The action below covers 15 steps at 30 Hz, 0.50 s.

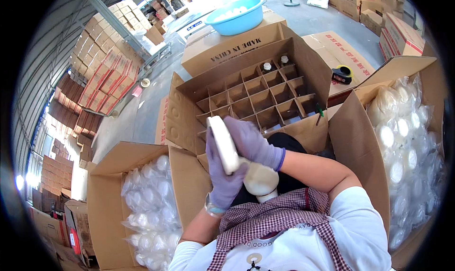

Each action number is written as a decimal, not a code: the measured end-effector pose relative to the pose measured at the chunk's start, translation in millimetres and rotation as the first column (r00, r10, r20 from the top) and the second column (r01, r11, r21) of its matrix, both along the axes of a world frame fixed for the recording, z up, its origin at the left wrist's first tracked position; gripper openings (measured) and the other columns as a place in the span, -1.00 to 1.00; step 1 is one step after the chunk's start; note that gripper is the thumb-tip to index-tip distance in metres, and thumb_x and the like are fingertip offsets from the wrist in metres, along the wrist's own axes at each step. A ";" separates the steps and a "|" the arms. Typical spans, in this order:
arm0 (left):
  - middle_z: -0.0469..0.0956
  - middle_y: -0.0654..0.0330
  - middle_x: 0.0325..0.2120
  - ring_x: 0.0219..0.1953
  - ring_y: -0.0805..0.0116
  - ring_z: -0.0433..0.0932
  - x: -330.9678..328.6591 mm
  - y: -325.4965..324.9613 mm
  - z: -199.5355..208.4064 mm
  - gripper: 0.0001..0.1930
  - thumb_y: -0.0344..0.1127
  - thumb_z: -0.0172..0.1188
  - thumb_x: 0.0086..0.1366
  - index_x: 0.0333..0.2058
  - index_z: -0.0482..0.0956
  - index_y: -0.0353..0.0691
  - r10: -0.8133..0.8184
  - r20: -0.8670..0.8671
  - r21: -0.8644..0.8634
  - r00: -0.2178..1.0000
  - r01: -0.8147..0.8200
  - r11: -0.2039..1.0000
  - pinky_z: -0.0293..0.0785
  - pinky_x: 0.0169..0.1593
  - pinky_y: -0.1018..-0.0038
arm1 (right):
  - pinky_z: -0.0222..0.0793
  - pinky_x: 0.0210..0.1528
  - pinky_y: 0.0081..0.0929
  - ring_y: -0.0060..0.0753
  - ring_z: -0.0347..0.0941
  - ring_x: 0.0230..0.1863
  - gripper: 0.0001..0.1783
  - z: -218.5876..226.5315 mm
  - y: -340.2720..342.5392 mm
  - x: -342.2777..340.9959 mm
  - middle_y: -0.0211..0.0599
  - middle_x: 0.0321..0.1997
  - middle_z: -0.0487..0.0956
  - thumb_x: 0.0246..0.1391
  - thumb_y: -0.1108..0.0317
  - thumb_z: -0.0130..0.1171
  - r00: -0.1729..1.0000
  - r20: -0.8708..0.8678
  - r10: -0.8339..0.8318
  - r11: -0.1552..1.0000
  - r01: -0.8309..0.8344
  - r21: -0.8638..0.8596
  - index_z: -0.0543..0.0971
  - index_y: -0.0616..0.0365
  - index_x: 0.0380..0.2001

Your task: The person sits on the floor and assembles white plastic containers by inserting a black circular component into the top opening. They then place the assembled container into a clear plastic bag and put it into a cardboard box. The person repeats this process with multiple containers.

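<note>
My left hand (222, 183), in a lavender glove, grips a smooth white elongated piece (223, 147), its thumb side at the lower end. My right hand (253, 145), gloved alike and slightly blurred, is closed against the piece's right side; its fingertips are partly hidden. Below the hands, a cream-white rounded bottle (261, 180) with a narrow white neck lies at my lap against the checked apron (265, 219). Directly ahead is an open carton (185, 114) with cardboard dividers. Two white-capped bottles (267, 66) stand in its far right cells.
Open cartons of bagged white pieces flank me, one on the left (106, 190) and one on the right (362, 147). Beyond the divided carton, a blue basin (235, 25) of white pieces rests on a closed box (213, 50). A tape dispenser (342, 75) lies on another box.
</note>
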<state>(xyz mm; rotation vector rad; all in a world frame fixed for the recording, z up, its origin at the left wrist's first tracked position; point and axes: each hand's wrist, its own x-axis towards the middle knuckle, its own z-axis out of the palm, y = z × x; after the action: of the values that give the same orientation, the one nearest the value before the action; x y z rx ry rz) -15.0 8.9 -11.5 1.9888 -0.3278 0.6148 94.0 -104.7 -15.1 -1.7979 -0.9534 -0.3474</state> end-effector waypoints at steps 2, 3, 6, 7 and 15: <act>0.21 -0.11 0.29 0.29 0.05 0.28 16.5 6.1 -7.8 -0.04 0.11 0.42 0.10 0.30 0.18 -0.35 0.049 0.501 0.477 0.864 -0.323 0.818 0.28 0.28 0.11 | 0.51 -0.24 -0.30 -0.23 0.60 -0.26 -0.57 -25.3 -3.4 24.9 -0.22 -0.02 0.60 0.20 0.19 0.20 0.803 -0.012 0.596 0.775 -0.571 0.270 0.49 0.22 0.03; 0.29 -0.08 0.24 0.23 0.08 0.36 16.8 7.3 -8.4 -0.11 0.14 0.36 0.15 0.26 0.23 -0.36 0.067 0.417 0.406 0.906 -0.252 0.879 0.34 0.23 0.14 | 0.51 -0.19 -0.30 -0.23 0.58 -0.20 -0.53 -26.2 -4.3 26.2 -0.19 -0.01 0.58 0.18 0.16 0.23 0.865 -0.024 0.501 0.848 -0.485 0.215 0.47 0.21 0.06; 0.50 0.04 0.07 0.03 0.22 0.55 2.4 13.6 -14.6 -0.23 0.22 0.16 0.33 0.20 0.34 -0.40 0.176 -0.076 -0.422 0.981 -0.192 0.886 0.47 0.12 0.32 | 0.49 -0.01 -0.29 -0.22 0.53 -0.03 -0.40 6.4 -14.9 8.5 -0.11 0.01 0.52 0.10 0.10 0.30 0.976 -0.033 0.215 0.976 -0.214 0.033 0.42 0.17 0.13; 0.50 0.06 0.08 0.05 0.25 0.53 1.8 10.2 -11.3 -0.21 0.24 0.08 0.36 0.22 0.32 -0.43 0.088 -0.110 -0.498 0.990 -0.131 0.857 0.45 0.13 0.36 | 0.49 -0.10 -0.26 -0.07 0.53 -0.12 -0.32 23.7 -18.1 -6.6 -0.06 -0.03 0.48 0.00 0.09 0.36 0.997 0.041 0.071 0.978 -0.078 0.196 0.38 0.17 0.11; 0.28 -0.17 0.29 0.32 -0.42 0.19 26.5 9.5 -23.8 -0.46 0.12 -0.05 0.45 0.15 0.45 -0.19 0.025 0.408 0.482 0.913 -0.238 0.843 0.22 0.33 -0.03 | 0.53 -0.43 -0.48 -0.40 0.61 -0.27 -0.46 -20.6 -16.3 37.5 -0.23 -0.15 0.62 0.38 -0.06 -0.24 0.388 -0.761 0.520 0.848 -0.344 0.404 0.49 0.15 0.03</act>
<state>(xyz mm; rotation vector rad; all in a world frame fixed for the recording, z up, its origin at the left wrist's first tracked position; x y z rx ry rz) 11.4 18.4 -35.3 2.4195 -0.6599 1.1125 131.5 -121.0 -35.7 -1.1916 -0.5740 0.7578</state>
